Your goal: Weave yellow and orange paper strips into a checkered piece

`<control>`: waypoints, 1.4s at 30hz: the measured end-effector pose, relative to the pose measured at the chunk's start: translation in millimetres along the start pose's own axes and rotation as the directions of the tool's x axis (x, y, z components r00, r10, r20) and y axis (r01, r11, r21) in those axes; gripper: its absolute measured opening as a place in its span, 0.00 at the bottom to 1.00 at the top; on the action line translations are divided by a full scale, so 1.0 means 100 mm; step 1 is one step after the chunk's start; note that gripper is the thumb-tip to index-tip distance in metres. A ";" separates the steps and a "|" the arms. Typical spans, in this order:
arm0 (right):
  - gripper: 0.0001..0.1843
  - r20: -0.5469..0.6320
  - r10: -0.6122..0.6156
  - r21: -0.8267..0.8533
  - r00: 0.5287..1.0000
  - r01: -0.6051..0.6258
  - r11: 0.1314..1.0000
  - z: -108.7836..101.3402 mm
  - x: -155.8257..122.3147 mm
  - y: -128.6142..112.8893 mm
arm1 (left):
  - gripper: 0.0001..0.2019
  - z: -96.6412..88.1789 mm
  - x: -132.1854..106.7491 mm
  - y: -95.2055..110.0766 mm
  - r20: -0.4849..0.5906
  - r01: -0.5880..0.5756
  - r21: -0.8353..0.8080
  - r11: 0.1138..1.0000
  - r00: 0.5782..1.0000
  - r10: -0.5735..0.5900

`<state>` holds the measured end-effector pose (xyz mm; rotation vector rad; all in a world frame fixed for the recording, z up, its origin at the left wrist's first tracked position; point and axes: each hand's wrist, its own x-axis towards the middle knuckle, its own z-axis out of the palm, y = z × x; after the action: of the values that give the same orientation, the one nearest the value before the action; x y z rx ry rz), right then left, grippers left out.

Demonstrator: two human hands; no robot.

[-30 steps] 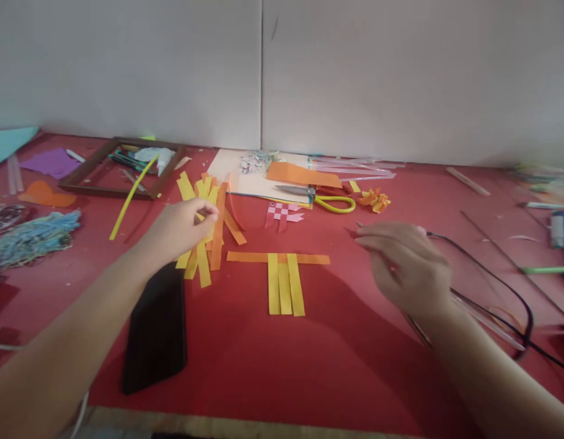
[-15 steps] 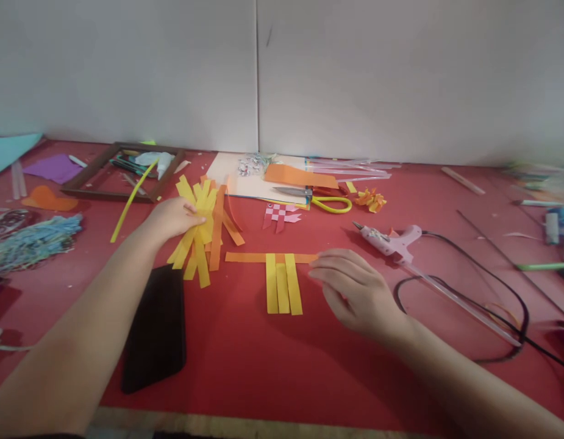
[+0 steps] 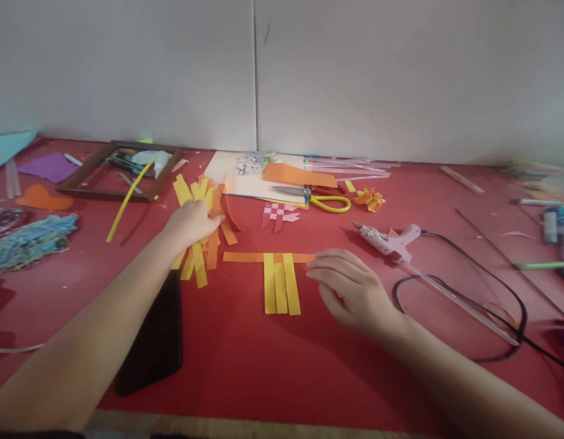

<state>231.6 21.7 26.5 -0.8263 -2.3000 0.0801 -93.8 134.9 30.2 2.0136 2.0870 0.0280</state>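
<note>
My left hand [image 3: 192, 221] lies over a loose pile of yellow paper strips [image 3: 199, 265] and orange paper strips [image 3: 213, 244]. Its thumb points right across an orange strip, while the other fingertips are hidden beneath the hand. Lower and to the right, an orange paper strip [image 3: 245, 257] lies level on the red table. Three yellow paper strips [image 3: 280, 286] hang down from it side by side, the middle one tucked under the orange and the outer two over it. The fingers of my right hand [image 3: 350, 289] are closed together on the orange strip's right end.
A black phone [image 3: 158, 341] lies under my left forearm. Behind the strips are scissors [image 3: 330, 203], a pink checkered paper fish [image 3: 278, 214] and an orange sheet [image 3: 300, 175]. A pink glue gun [image 3: 391, 242] with a looping cord lies right. A brown frame [image 3: 89, 189] sits back left.
My left hand has moved right across the pile, from the yellow strips toward the orange ones. My right hand stays at the orange strip's end.
</note>
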 end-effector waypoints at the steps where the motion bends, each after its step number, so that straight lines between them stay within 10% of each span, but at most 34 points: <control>1: 0.14 -0.003 0.001 0.000 1.000 -0.001 1.000 0.00 0.00 0.01 | 0.19 -0.01 0.01 0.00 -0.001 0.011 0.015 1.000 1.000 -0.010; 11: 0.14 -0.021 0.012 -0.023 1.000 -0.012 1.000 0.00 -0.01 0.05 | 0.16 -0.08 0.04 -0.01 0.000 0.105 -0.032 0.994 0.994 -0.105; 21: 0.14 -0.027 0.022 -0.010 0.999 -0.022 1.000 -0.01 -0.01 0.06 | 0.08 -0.30 -0.10 -0.08 -0.106 0.135 -0.500 0.855 0.971 -0.215; 29: 0.15 -0.026 0.059 0.066 0.998 -0.057 0.996 0.01 0.00 0.05 | 0.02 -0.57 -0.39 0.20 -0.171 -0.106 -0.900 0.423 0.978 -0.117; 32: 0.14 0.014 0.153 0.262 0.988 -0.151 0.953 -0.02 0.02 0.00 | 0.02 -0.59 -0.70 0.41 0.041 0.044 -0.996 -0.073 0.999 0.031; 34: 0.12 0.112 0.269 0.422 0.957 -0.291 0.859 -0.05 0.01 -0.04 | 0.09 -0.51 -0.92 0.52 0.216 0.286 -0.934 -0.215 0.930 0.299; 36: 0.09 0.220 0.395 0.574 0.892 -0.446 0.687 -0.05 0.00 -0.07 | 0.11 -0.37 -1.10 0.59 0.304 0.453 -0.873 -0.178 0.793 0.527; 40: 0.14 0.345 0.514 0.807 0.785 -0.528 0.265 0.00 0.00 -0.10 | 0.09 -0.12 -1.27 0.68 0.533 0.549 -0.806 0.222 0.508 0.676; 42: 0.19 0.386 0.527 0.816 0.757 -0.547 0.188 0.04 0.01 -0.12 | 0.09 -0.04 -1.28 0.70 0.613 0.473 -0.783 0.403 0.483 0.625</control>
<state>222.3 13.8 27.7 -0.9312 -1.4009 1.5518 -22.9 13.0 67.2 0.9399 0.7941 0.1135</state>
